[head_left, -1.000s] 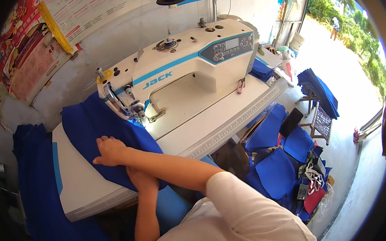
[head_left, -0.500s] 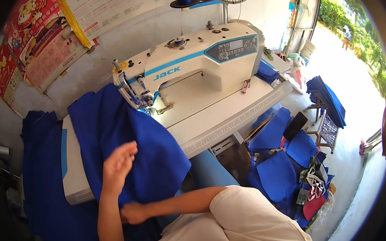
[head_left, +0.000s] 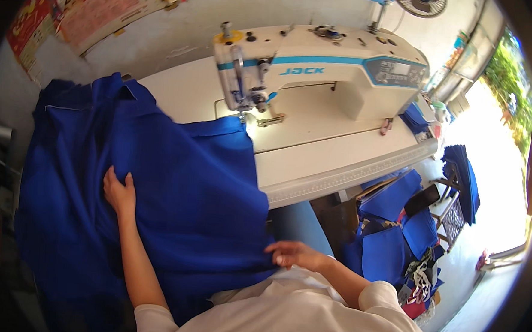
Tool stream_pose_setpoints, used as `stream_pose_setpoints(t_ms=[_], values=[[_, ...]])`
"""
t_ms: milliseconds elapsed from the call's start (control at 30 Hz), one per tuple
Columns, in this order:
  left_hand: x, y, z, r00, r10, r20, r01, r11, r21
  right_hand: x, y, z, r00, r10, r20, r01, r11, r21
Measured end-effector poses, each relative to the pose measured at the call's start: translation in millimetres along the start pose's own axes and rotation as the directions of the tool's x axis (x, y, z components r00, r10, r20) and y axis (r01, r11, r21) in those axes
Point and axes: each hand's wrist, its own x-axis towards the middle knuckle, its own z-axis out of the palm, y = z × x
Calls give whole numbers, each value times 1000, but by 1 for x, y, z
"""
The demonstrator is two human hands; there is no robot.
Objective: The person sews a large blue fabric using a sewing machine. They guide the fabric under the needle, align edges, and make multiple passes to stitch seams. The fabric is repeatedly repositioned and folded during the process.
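Note:
A large piece of blue fabric (head_left: 181, 173) covers the left side of the sewing table and hangs down over my lap. Its folded upper edge reaches the lit needle area of a white and light-blue sewing machine (head_left: 319, 60). My left hand (head_left: 120, 194) lies on the fabric at the left, fingers spread, with creases gathered beside it. At the fabric's right edge, near my waist, my right hand (head_left: 297, 255) has its fingers curled on the border of the cloth. Slight blur hides exactly how the fingertips meet it.
Blue cut pieces (head_left: 385, 250) are heaped at the right beside the table, with white straps among them. More blue cloth (head_left: 462, 182) is stacked on a small stool. A ruler strip (head_left: 349, 176) runs along the table's front edge. A fan (head_left: 422, 1) stands behind the machine.
My left hand has come down flat onto the fabric at the left. My right hand has moved right to the cloth's edge. The fabric is spread wider, and the view has shifted.

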Motion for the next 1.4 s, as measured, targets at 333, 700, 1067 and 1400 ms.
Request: stream_pose_setpoints(t_ms=[333,700,1067,1400], values=[[-48,195,13,680,680,274,-571,726,-384,55,-19,28,924,-270,-272,179,932,-315],[-75,168,-14,775,590,226,-435,757,-487,100,-201,-32,408,-841,-355,147,445,-884],[-72,151,-17,797,570,201,-397,745,-536,174,-196,-34,249,-941,-228,-312,146,-939],[-36,181,7,639,769,-37,-633,497,-594,175,-198,-23,236,-939,-249,-152,217,-964]])
